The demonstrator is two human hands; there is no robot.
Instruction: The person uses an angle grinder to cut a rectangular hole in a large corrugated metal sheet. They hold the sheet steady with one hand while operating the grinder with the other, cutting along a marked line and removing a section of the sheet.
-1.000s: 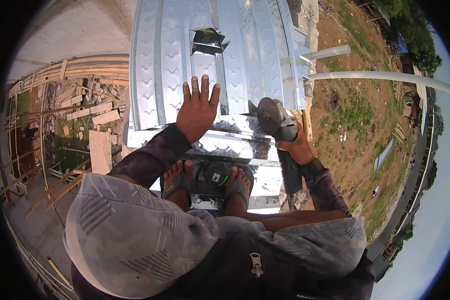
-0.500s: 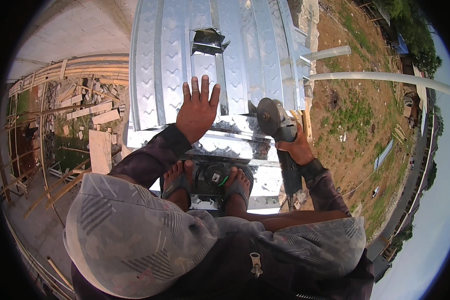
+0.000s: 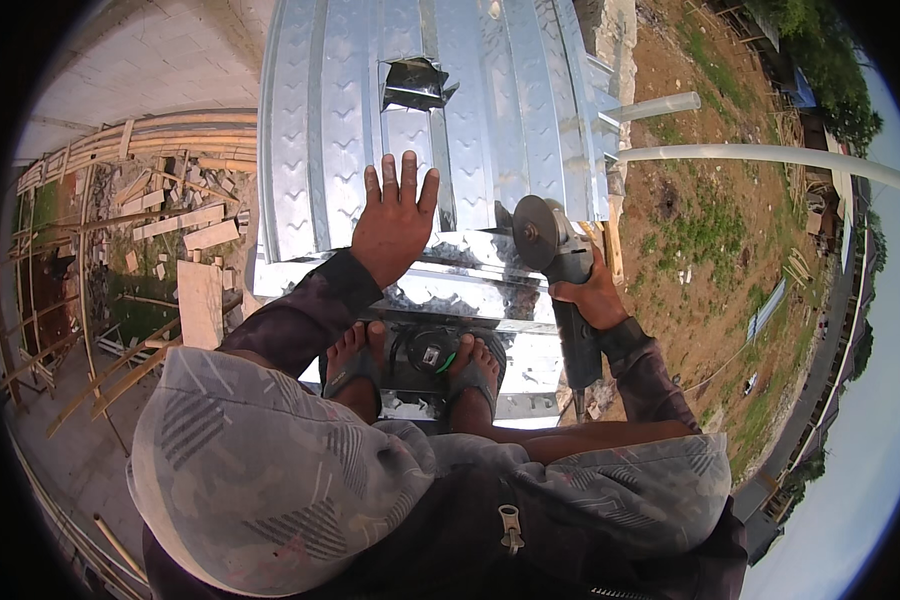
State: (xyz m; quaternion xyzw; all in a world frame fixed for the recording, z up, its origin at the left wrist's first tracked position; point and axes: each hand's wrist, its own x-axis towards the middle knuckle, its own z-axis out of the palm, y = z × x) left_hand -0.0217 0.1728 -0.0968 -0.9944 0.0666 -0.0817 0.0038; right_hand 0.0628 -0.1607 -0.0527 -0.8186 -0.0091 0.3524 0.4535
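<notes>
My left hand (image 3: 394,226) lies flat with fingers spread on the shiny ribbed metal sheet (image 3: 354,130), near its front edge. Ahead of those fingers is a jagged square hole (image 3: 416,83) cut in the sheet, one flap bent. My right hand (image 3: 592,294) is wrapped round an angle grinder (image 3: 571,262). Its round disc (image 3: 537,232) stands close to the sheet's near right corner; whether it touches the metal I cannot tell.
Between my sandalled feet sits a round black object (image 3: 433,352) with a green mark. Pale pipes (image 3: 750,154) stick out at right above earth and grass. Lower left are bamboo poles (image 3: 170,140), boards and rubble. A wall edge (image 3: 613,50) runs beside the sheet.
Almost nothing differs. The grinder and my right hand have shifted very slightly left, while my left hand stays flat in place.
</notes>
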